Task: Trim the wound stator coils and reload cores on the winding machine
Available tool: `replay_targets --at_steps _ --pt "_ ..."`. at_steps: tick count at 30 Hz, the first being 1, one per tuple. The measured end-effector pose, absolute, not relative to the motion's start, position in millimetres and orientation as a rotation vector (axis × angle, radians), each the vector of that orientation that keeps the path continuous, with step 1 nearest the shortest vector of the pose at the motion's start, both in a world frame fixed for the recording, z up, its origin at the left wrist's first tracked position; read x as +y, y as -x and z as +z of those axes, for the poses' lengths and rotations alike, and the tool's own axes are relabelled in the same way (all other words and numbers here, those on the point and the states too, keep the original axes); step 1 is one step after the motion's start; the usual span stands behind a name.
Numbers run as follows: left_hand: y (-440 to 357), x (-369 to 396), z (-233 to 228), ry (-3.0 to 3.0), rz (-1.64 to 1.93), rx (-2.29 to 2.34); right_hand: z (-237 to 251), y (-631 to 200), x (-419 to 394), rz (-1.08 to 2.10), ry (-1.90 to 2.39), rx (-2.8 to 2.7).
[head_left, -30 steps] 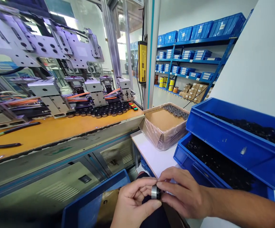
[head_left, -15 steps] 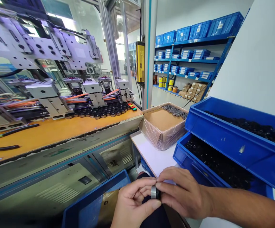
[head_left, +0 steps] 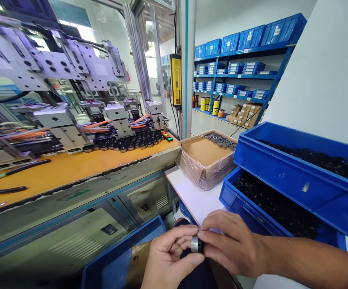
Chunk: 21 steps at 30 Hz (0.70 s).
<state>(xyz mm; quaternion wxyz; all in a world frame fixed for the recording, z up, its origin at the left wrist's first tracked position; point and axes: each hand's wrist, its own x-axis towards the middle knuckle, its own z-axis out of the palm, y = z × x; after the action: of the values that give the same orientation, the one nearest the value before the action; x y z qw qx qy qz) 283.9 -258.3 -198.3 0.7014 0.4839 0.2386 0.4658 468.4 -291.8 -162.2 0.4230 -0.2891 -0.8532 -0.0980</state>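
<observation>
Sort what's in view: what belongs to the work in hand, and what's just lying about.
In the work:
silver-and-black part, held between left hand and right hand;
likely, blue bins of black pieces nearby.

Apparently just lying about:
black curved handle on the orange bench top;
yellow containers and cartons on the shelving.

Head-worn view, forward and down, close above left grip (head_left: 168, 257) and right grip (head_left: 237, 245)
</observation>
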Motion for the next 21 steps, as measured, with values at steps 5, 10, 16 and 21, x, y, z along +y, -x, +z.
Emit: replay_targets --at_steps 5,10,16,21 --pt "-283.2 -259.4 -197.1 -1.007 1.000 0.549 -160.4 -470.4 -290.5 -0.302 0.700 -2.162" --pt "-282.0 -260.4 -193.4 -0.980 0.929 0.548 -158.4 -471.4 -291.1 -0.346 0.659 -2.225" --pt "-293.6 -269.8 -198.7 -0.895 1.038 0.547 -159.9 -470.0 -289.9 -0.419 0.612 -2.224" --pt "-294.3 -268.9 -203.8 -1.096 1.288 0.572 -156.8 -469.5 -293.1 -0.353 0.602 -2.159"
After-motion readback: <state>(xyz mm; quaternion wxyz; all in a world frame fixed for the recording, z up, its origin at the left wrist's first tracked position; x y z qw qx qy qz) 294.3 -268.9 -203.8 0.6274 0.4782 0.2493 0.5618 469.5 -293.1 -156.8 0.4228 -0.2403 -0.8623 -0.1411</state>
